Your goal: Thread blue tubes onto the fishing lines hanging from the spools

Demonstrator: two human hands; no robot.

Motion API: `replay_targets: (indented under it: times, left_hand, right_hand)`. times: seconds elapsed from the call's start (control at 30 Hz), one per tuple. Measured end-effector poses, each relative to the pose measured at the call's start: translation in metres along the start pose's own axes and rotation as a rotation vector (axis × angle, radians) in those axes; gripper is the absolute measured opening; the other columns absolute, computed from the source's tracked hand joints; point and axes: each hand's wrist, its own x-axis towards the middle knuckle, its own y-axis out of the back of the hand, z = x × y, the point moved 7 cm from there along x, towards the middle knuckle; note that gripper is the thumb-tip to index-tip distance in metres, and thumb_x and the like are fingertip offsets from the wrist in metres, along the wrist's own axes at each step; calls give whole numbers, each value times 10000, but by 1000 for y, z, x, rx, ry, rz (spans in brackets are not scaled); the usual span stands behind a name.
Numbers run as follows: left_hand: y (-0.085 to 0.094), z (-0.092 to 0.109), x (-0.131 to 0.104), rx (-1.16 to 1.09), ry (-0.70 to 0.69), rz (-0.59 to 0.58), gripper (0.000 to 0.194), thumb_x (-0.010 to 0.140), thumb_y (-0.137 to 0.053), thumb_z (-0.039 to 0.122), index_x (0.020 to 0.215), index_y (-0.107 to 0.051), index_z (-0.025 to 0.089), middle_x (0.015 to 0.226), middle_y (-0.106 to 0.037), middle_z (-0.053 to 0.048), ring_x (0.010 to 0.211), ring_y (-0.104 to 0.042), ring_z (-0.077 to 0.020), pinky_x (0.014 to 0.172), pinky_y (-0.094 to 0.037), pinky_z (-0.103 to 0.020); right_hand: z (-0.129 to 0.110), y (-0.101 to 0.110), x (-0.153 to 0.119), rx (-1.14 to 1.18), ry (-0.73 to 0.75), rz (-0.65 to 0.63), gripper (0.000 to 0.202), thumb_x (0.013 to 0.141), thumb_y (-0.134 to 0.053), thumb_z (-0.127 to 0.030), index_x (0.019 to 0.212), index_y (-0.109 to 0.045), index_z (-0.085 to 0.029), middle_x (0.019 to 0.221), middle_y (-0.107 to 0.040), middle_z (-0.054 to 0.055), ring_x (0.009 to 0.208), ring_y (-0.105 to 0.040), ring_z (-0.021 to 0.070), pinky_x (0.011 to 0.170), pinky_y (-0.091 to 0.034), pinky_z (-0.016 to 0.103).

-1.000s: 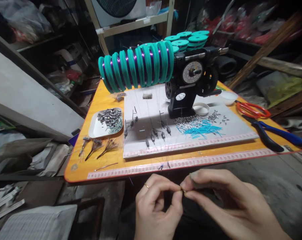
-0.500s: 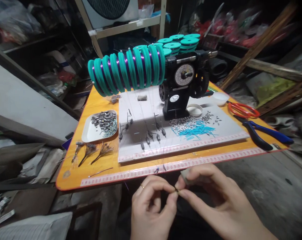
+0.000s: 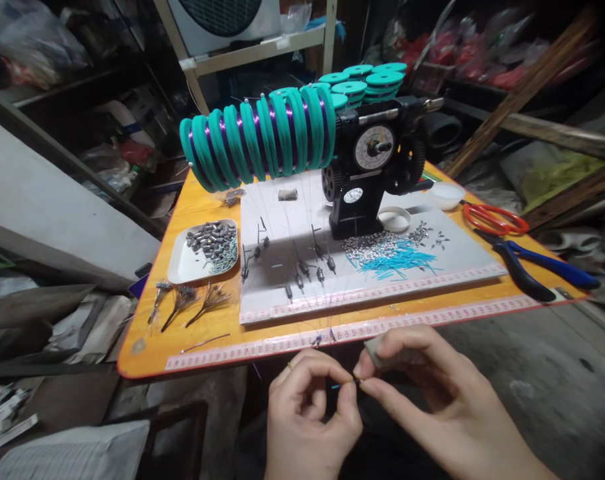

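Left hand (image 3: pixel 315 413): thumb and forefinger pressed together at the tips, other fingers curled in; it grips one side of a small dark piece (image 3: pixel 356 382).
Right hand (image 3: pixel 432 393): thumb and forefinger nearly closed, pinching the other side of that piece, with a grey wrap (image 3: pixel 375 351) by the fingers.
Small dark piece: between the two sets of fingertips, just in front of the table's near edge; mostly hidden, so its exact form cannot be told.
Blue strand (image 3: pixel 335 387): a short bit showing beside the left fingertips.
Table (image 3: pixel 142 323): yellow top, red rim, a measuring tape (image 3: pixel 282 344) along the near edge.
Board (image 3: pixel 262 300): pale and flat on the table, bearing the black winding machine (image 3: pixel 357 180), blue tubes (image 3: pixel 397 261) and a spread of small pale beads (image 3: pixel 367 247).
Spools (image 3: pixel 259 143): a teal row wound with purple thread, sticking out leftward from the machine; fine lines run down to dark weights (image 3: pixel 302 270).
White tray (image 3: pixel 179 268): left of the board, holding grey pieces (image 3: pixel 209 237).
Pliers (image 3: pixel 525 272): blue and black handles, at the table's right, near an orange-handled tool (image 3: pixel 497 220).
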Motion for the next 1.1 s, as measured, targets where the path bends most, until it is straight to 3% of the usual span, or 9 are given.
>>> replay_targets:
  times: [0.13,0.23,0.33,0.5,0.6,0.67,0.83,0.97,1.1]
  left_hand:
    - [2,-2,1,-11,14,-2,89,649,-684,137,628,-631,205,689,-587,3,644,-548,-110,514,-388,-152]
    - [8,-5,4,-55,-2,18,82,702,-704,164,653,-657,208,694,-596,2,663,-553,-107,558,-417,-151]
    - [8,-9,8,-66,-43,-22,53,767,-735,238,719,-715,225,734,-647,-16,705,-587,-116,585,-438,-151]
    - [5,-23,9,-227,102,44,233,740,-800,429,756,-742,204,694,-652,-10,559,-499,-55,526,-389,-135]
    - [0,-28,8,-373,203,34,333,722,-798,495,785,-729,175,659,-614,10,445,-293,4,425,-218,-130]
    - [-4,-29,9,-467,225,-12,330,736,-793,482,768,-715,163,635,-558,31,436,-227,11,417,-177,-140]
    - [-16,-31,10,-635,270,-127,312,774,-769,460,749,-698,156,508,-283,99,447,-157,-23,418,-151,-157]
    - [-17,-32,9,-614,275,-157,322,812,-733,458,757,-696,143,520,-313,82,474,-208,-36,445,-181,-163]
    - [-4,-23,9,-430,156,-113,260,831,-721,422,929,-716,181,649,-495,43,472,-280,-30,442,-231,-167]
  right_hand:
    - [-3,1,1,25,-7,-2,261,866,-651,-120,980,-529,-321,848,-661,-65,784,-692,84,735,-578,145]
    - [-7,28,19,-10,77,178,246,850,-672,-144,968,-523,-300,862,-657,-49,786,-689,107,729,-583,179]
    - [-12,60,55,-341,246,336,233,825,-697,-162,980,-554,-260,903,-658,-6,825,-680,162,777,-569,277]
    - [-7,68,107,-823,366,196,113,858,-610,-134,955,-618,-192,897,-680,63,860,-650,250,790,-519,413]
    - [-20,58,95,-820,462,220,142,864,-627,-165,1002,-653,-183,1062,-685,111,1040,-611,297,922,-479,478]
    - [-27,44,74,-676,468,192,152,877,-632,-177,1022,-663,-213,1163,-659,99,1118,-596,269,959,-485,436]
    - [-15,-9,34,-202,257,-115,289,866,-682,-184,1122,-660,-315,1213,-646,27,1095,-641,180,895,-556,287]
    - [-12,-18,24,-75,261,7,182,835,-706,-137,928,-733,-292,1007,-724,11,928,-689,166,827,-569,272]
    - [-6,-10,18,-124,205,95,167,847,-691,-145,922,-719,-292,896,-745,4,844,-708,181,744,-575,276]
